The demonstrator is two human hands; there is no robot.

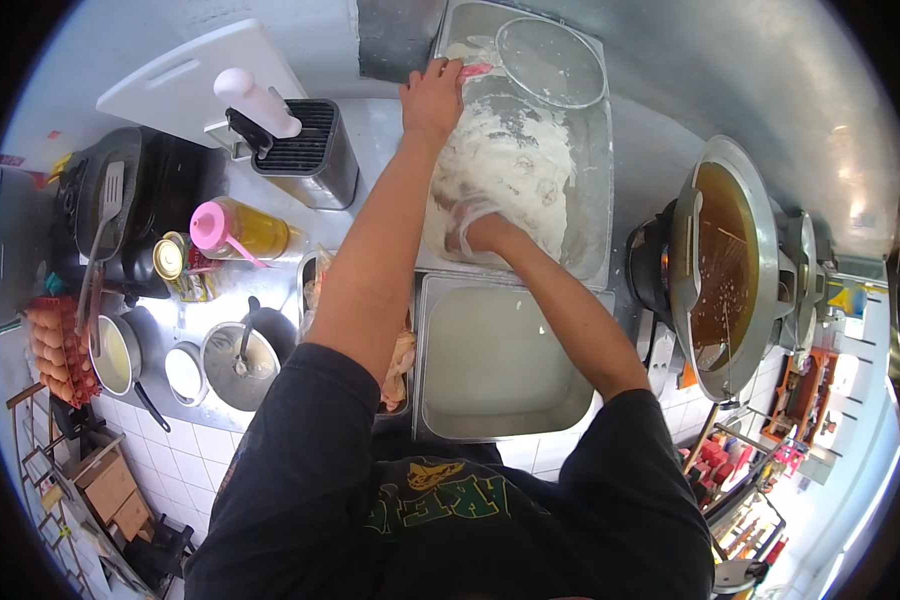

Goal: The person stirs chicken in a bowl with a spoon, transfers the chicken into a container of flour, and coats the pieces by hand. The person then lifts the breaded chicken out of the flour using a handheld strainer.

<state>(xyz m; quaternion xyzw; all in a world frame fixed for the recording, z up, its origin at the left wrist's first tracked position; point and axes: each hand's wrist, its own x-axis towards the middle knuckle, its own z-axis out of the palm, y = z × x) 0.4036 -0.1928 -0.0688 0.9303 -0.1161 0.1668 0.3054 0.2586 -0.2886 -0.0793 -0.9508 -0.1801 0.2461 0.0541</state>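
At the upper left corner of the metal tray (598, 200), my left hand (434, 95) is closed at the pink handle of a round mesh strainer (550, 62). The strainer lies over the far end of the tray. White flour (515, 150) is spread across the tray with lumps in it. My right hand (478, 232), in what looks like a clear plastic glove, is down in the flour at the near side; its fingers are blurred and partly hidden. Nearer to me sits a pan of cloudy liquid (505, 355). Raw meat (400, 365) lies in a container beside it, partly behind my left arm.
A large pot of brown oil (725, 270) stands on a burner at the right. To the left are a pink-lidded oil bottle (240, 230), a can (175, 260), a metal bowl with a spoon (238, 365), a knife block (315, 150) and stacked eggs (58, 350).
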